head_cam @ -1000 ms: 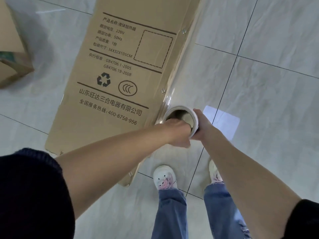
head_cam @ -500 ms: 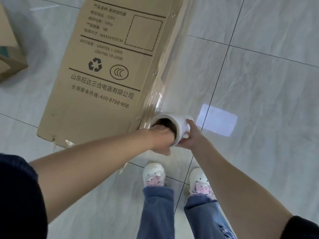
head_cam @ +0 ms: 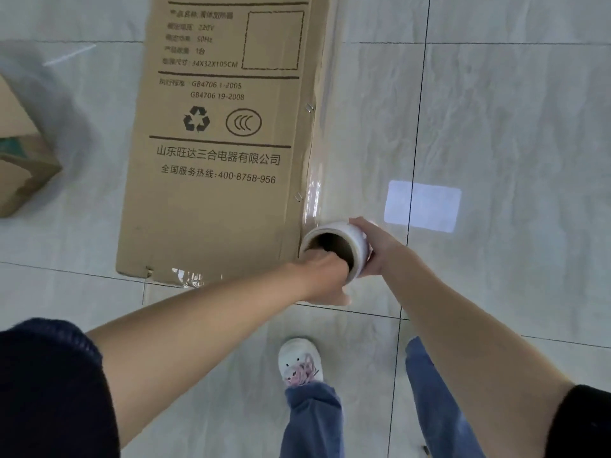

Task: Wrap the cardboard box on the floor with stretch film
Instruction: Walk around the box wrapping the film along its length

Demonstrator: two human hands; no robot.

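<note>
Far left, a small carton [head_cam: 23, 173] sits on the floor [head_cam: 512, 110], well apart from the work, no hazard at present. The box [head_cam: 218, 143] lies flat on the tiles, printed face up. Film [head_cam: 314, 180] runs along its right edge, with a wrinkled patch of it visible at the near corner. The roll [head_cam: 334, 246] hangs just beside that near right corner, core end facing the camera. The left hand [head_cam: 322, 276] has its fingers hooked inside the core; how tightly they grip cannot be told. The right hand [head_cam: 373, 249] is cupped around the roll's outer side, fingers curled against it. Risks, as judged: the film looks taut at a sharp cardboard corner and near staples on the edge, so a hard pull could tear it there. If tension drops while rounding the corner, the film may bunch into a rope and leave the face bare. The box looks light and flat, so a sideways tug could slide it on smooth tile. One shoe [head_cam: 301, 361] stands close behind; a step onto loose film could snag it.
</note>
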